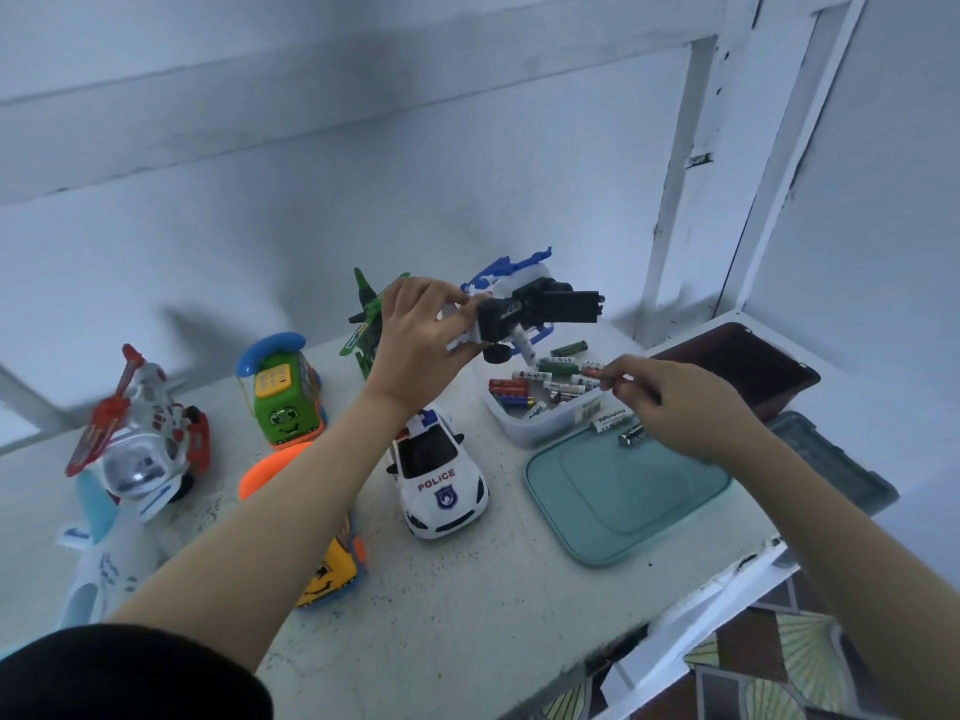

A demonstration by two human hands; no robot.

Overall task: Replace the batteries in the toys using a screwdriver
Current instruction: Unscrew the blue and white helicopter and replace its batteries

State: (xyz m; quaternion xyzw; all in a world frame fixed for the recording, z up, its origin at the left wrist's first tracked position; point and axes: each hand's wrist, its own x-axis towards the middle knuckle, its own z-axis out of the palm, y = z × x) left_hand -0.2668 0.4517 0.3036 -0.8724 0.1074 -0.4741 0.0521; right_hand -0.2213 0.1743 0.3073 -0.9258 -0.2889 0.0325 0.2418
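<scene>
Left hand (421,330) grips white-blue toy helicopter (524,304) by its body, raised above table (467,589), black underside facing camera, flap open. Toy sticks out right of the fingers, over the battery tub (540,426). Right hand (680,402) pinches one battery (597,375) at fingertips, just below the toy, above the tub. Two loose batteries (621,428) on teal lid (623,501). Police car (441,475) sits left of the lid.

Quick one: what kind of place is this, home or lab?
Probably a home room, not a lab: scuffed white table against a painted wall, patterned floor tiles, toys like the police car and a tub of loose batteries.
</scene>
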